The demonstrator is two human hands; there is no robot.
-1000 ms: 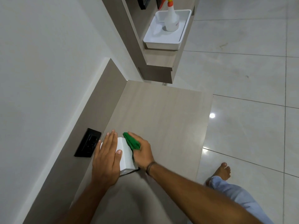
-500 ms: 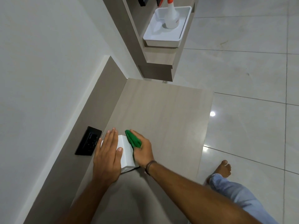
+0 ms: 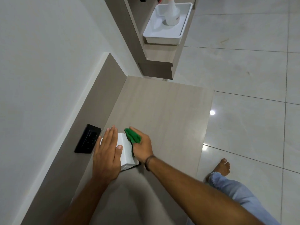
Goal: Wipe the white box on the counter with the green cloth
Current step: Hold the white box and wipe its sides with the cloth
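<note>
Over the last second almost nothing has shifted — the right hand [image 3: 142, 147] has kept its bunched grip on the small, crumpled green cloth [image 3: 132, 136] against the right face of the small, smooth white box [image 3: 125, 149], and any rubbing stroke is too slight to read. The wipe looks to be in progress on that one side, with the other faces probably still to do.

The left hand [image 3: 107, 155] lies flat on the box top, fingers pressed together, bracing it. The box sits at the near-left of the pale wood-grain counter [image 3: 162, 111], just beside a black wall socket plate [image 3: 88, 138] set in the taupe backsplash. The cloth looks soft and folded; the box hard-edged and matte. Far off, a white plastic tray [image 3: 164, 34] holds a white spray bottle [image 3: 172, 17] — well apart.
</note>
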